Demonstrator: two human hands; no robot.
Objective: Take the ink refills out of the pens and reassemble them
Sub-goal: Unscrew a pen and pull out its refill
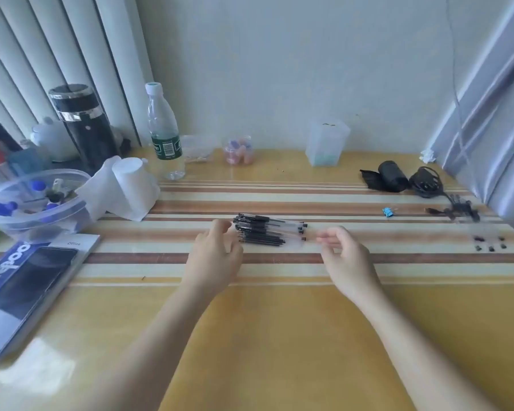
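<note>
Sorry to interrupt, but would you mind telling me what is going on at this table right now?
A person is working on a row of black pens lying side by side on the striped table. The left hand is at one end of the row and the right hand at the other, fingers relaxed. Neither plainly holds a pen yet. Some small black pieces lie apart at the right, too small to identify.
</note>
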